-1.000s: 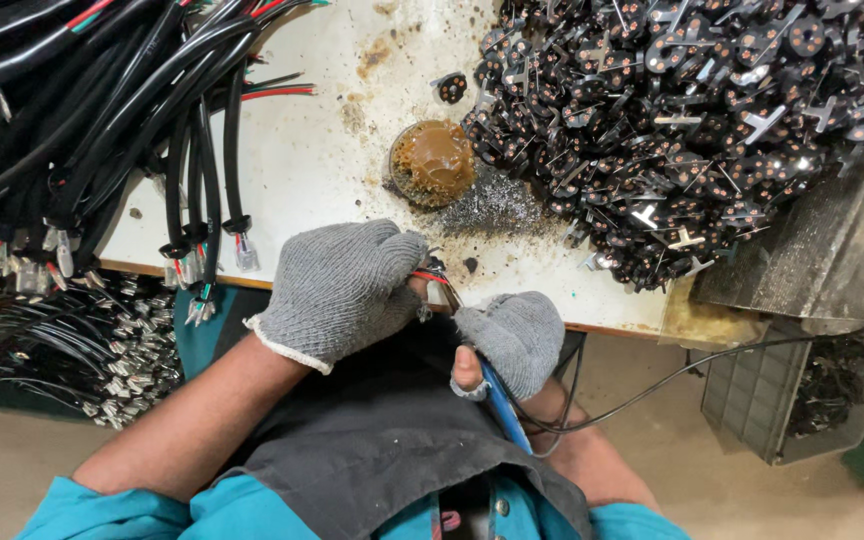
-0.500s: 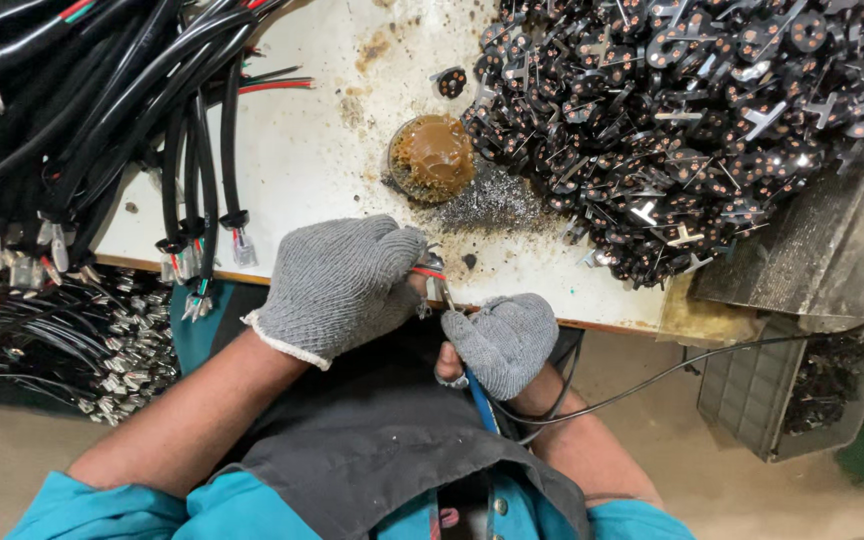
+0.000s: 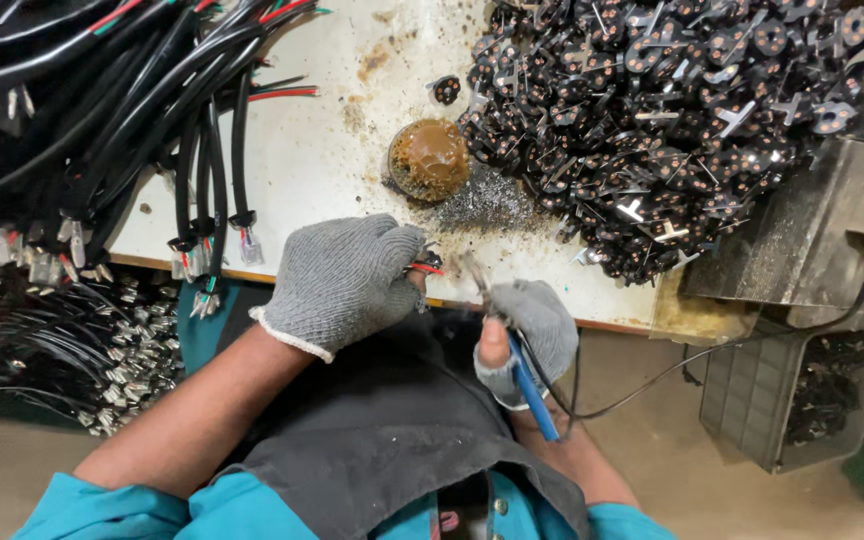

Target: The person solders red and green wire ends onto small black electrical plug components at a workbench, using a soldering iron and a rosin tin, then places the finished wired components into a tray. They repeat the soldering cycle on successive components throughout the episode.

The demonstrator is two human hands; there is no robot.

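Note:
My left hand [image 3: 342,280], in a grey knit glove, is closed around the end of a cable whose red wire tip [image 3: 426,266] pokes out to the right. In my gloved right hand [image 3: 530,332] I grip a blue-handled soldering iron [image 3: 529,382]. Its metal tip [image 3: 474,272] points up-left and stands a little to the right of the wire tip, apart from it. Both hands hover at the near edge of the white worktable [image 3: 332,160]. The iron's black cord [image 3: 672,375] trails off to the right.
A large heap of small black plug parts [image 3: 672,120] covers the table's right side. A brown round tin [image 3: 429,158] sits beside grey metal dust. Black cables [image 3: 102,110] with coloured wire ends hang over the left edge. A grey crate [image 3: 792,400] stands on the floor at right.
My right hand has drawn the iron's tip away to the right from the wire end. The left hand has stayed almost where it was.

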